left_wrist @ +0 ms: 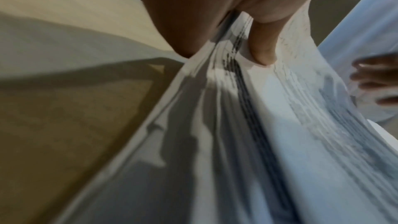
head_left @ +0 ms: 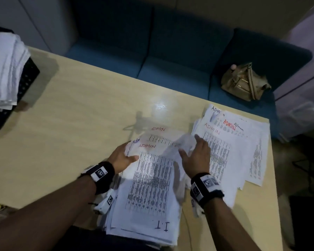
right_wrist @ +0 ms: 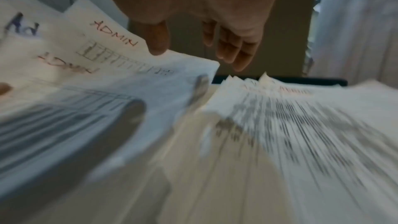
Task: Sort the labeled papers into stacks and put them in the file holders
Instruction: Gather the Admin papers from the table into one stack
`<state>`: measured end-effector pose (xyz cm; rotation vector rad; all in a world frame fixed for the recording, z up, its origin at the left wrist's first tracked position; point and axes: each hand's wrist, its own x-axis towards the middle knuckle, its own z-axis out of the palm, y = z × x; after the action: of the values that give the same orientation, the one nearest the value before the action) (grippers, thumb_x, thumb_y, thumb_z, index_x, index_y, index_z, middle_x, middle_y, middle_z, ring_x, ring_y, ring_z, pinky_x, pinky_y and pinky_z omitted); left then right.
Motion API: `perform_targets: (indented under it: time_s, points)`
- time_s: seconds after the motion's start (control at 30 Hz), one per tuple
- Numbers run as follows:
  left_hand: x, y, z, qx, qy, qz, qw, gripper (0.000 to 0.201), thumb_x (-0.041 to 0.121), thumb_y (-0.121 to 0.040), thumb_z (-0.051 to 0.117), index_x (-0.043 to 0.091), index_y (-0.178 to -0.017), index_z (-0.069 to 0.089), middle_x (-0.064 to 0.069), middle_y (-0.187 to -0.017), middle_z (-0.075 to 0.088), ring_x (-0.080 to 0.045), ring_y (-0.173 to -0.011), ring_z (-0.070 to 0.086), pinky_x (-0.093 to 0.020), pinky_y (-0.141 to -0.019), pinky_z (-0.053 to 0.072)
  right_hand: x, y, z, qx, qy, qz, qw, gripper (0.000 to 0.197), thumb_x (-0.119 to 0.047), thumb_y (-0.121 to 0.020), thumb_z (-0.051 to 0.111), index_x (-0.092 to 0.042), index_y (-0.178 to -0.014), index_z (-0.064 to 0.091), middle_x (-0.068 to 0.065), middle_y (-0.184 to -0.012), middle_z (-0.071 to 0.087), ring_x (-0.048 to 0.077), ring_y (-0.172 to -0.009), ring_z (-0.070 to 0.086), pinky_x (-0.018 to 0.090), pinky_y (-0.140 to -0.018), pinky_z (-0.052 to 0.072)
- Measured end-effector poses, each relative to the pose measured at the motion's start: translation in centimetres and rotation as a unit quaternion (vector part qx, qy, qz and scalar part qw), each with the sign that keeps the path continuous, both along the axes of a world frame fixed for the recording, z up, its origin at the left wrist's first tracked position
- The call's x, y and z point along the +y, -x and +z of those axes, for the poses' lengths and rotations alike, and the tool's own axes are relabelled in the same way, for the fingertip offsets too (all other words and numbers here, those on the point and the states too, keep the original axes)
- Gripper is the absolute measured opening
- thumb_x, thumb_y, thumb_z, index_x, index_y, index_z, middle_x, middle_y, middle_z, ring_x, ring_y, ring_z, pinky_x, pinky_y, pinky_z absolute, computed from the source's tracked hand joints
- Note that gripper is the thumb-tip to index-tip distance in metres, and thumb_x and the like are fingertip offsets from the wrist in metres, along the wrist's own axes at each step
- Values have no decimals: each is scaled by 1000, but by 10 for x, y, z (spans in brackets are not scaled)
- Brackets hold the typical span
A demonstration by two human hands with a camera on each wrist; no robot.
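Observation:
A loose pile of printed papers [head_left: 152,178] lies in front of me, with upper sheets marked ADMIN and a lower sheet marked I.T. My left hand [head_left: 122,156] grips the pile's left edge, its thumb [left_wrist: 262,48] on top of the fanned sheets [left_wrist: 237,125]. My right hand [head_left: 196,153] hovers with straight fingers between this pile and a spread stack of ADMIN papers [head_left: 230,142] at the right. In the blurred right wrist view the right hand [right_wrist: 193,54] holds nothing, its thumb close to a lifted ADMIN sheet [right_wrist: 107,57]. The ADMIN stack [right_wrist: 290,108] lies below it.
A black perforated file holder [head_left: 28,77] filled with white papers [head_left: 4,69] stands at the table's far left. The light wooden table [head_left: 71,105] is bare between them. Behind it a blue sofa [head_left: 170,51] carries a tan bag [head_left: 245,82].

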<state>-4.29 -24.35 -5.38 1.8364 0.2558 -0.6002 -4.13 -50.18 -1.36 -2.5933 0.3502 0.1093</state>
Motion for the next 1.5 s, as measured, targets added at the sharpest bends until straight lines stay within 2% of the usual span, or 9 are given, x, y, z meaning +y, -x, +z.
perform_targets:
  time_s: [0.17,0.37,0.53,0.63,0.7,0.8,0.87,1.17,1.5]
  points:
    - [0,-1,-1,4,-6,-20,1000,63,21,-82,73,30,-137,45,6,-131,58,-16,-115,57,-39,-99,45,34,-39,7,46,75,200,976,75,-56,-91,42,-20,-150,12,3,-159,14,21,-147,8,42,-119,1]
    - [1,-5,-7,-3,-9,-1,1000,68,22,-75,79,25,-135,48,10,-126,60,-10,-114,56,-33,-100,44,73,-35,-13,62,0,246,967,63,-49,-94,42,-19,-147,25,5,-143,44,22,-131,41,47,-116,23]
    - [-8,-4,-11,-15,19,3,1000,49,13,-81,74,33,-122,55,18,-114,63,2,-106,57,-19,-88,42,81,-10,-24,85,-8,345,935,65,-44,-98,40,-16,-152,15,4,-157,22,22,-144,19,42,-119,14]
    - [-5,-2,-16,2,-8,21,1000,47,15,-84,70,21,-128,55,2,-115,67,-17,-107,62,-30,-91,47,45,-23,-19,40,-36,228,972,62,-43,-97,43,-21,-150,21,0,-158,21,18,-145,17,42,-120,12]
    - [-4,0,-18,20,-10,18,1000,44,16,-87,67,20,-128,55,-2,-113,68,-21,-104,64,-36,-91,51,-2,-29,-20,-44,-9,18,999,60,-39,-90,58,-17,-142,40,6,-150,38,23,-139,32,45,-117,23]
    - [-5,-1,-18,19,-17,9,1000,42,15,-88,66,22,-127,55,-3,-112,68,-22,-103,64,-38,-90,52,-80,-17,-23,40,25,-302,952,69,-37,-81,70,-11,-138,40,14,-148,35,30,-138,31,50,-113,26]
    - [-6,-3,-18,19,-20,8,1000,41,14,-88,65,21,-127,55,-3,-112,67,-23,-103,64,-36,-90,50,-115,1,-23,150,17,-405,902,84,-39,-78,73,-7,-140,28,17,-148,27,34,-138,23,53,-110,24]
    - [-5,-8,-17,11,-53,-10,998,44,15,-87,67,17,-129,54,-5,-115,67,-24,-106,63,-36,-93,48,-139,20,-29,121,-12,-372,920,79,-22,-71,83,0,-132,38,21,-133,49,41,-121,50,52,-99,45]
    - [-11,-4,-6,21,-48,5,999,43,13,-90,63,14,-131,52,-3,-110,64,-20,-97,60,-26,-84,43,-132,26,19,-27,-65,-370,927,37,-15,-93,56,-8,-129,49,27,-119,60,41,-106,60,43,-94,47]
